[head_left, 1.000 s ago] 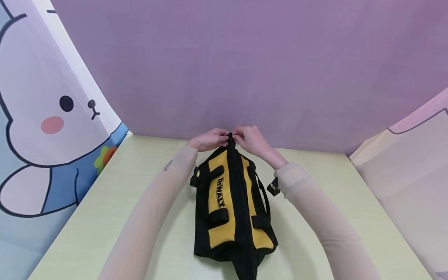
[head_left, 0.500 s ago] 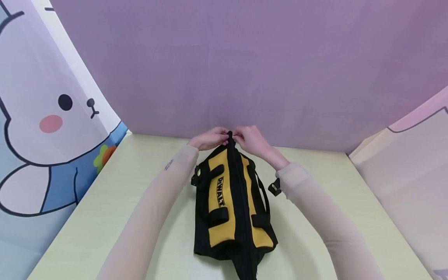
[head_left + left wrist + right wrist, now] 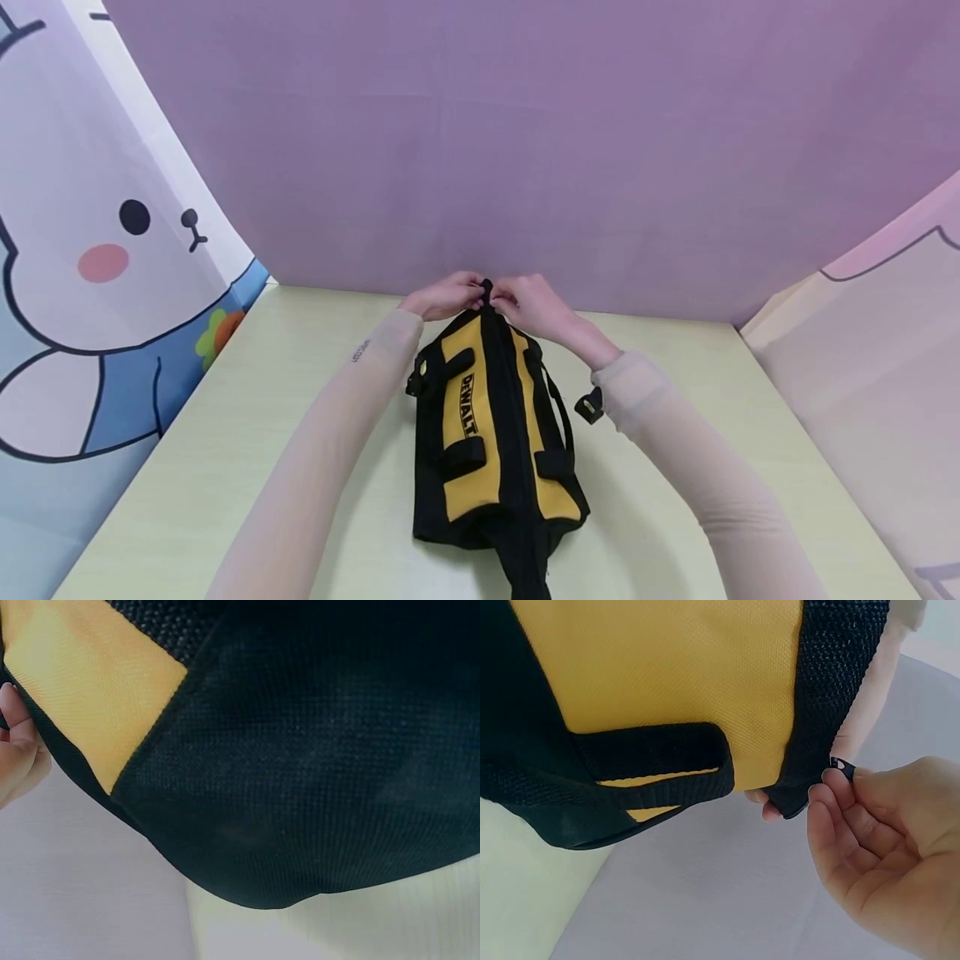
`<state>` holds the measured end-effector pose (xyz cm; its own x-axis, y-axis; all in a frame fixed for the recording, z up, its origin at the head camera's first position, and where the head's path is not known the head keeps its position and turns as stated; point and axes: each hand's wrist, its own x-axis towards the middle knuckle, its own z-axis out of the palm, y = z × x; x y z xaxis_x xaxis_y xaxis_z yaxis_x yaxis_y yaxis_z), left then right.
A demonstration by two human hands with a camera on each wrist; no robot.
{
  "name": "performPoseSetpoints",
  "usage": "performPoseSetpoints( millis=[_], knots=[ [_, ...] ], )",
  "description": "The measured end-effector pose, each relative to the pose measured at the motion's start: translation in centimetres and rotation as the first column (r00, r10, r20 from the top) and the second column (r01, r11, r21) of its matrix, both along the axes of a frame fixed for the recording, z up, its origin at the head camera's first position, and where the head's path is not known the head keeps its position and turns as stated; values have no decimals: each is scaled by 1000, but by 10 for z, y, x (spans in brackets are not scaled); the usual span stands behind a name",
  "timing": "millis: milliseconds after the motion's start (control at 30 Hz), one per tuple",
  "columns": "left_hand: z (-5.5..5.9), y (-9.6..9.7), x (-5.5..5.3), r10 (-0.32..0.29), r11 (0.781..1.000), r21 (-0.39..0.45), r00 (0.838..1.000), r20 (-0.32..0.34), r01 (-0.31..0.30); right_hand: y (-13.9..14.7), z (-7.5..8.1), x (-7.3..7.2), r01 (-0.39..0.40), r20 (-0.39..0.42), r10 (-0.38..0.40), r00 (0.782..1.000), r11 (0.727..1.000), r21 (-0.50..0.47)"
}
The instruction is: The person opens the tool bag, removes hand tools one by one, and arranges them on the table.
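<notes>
A black and yellow DeWALT tool bag (image 3: pixel 472 492) lies lengthwise on the table, its zip side up. Its narrow far end rises to a black tip. My left hand (image 3: pixel 447 296) grips that tip from the left, and some of its fingertips (image 3: pixel 769 808) show behind the fabric in the right wrist view. From the other side, my right hand (image 3: pixel 534 307) pinches a small black zipper pull (image 3: pixel 844 767) between thumb and forefinger. In the left wrist view the bag's dark side (image 3: pixel 300 765) fills most of the picture.
The pale table (image 3: pixel 660 442) surrounds the bag. A purple cloth wall (image 3: pixel 480 150) stands close behind the hands, with a cartoon-printed panel (image 3: pixel 67 208) at left and a pale panel (image 3: pixel 862 375) at right. A black strap with a buckle (image 3: pixel 589 406) hangs by the right sleeve.
My right hand has come slightly nearer to me along the zip, relative to the bag's tip. The left hand keeps its place at the tip. The whole head view has shifted slightly.
</notes>
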<state>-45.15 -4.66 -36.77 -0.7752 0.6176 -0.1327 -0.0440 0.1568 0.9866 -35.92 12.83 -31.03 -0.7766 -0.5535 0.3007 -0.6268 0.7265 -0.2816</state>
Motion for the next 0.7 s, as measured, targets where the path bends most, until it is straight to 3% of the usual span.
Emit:
performPoseSetpoints(
  millis=[700],
  knots=[
    [-1, -4, -4, 17, 999, -45, 1000, -7, -17, 3, 2, 14, -75, 30, 74, 997, 997, 8]
  ],
)
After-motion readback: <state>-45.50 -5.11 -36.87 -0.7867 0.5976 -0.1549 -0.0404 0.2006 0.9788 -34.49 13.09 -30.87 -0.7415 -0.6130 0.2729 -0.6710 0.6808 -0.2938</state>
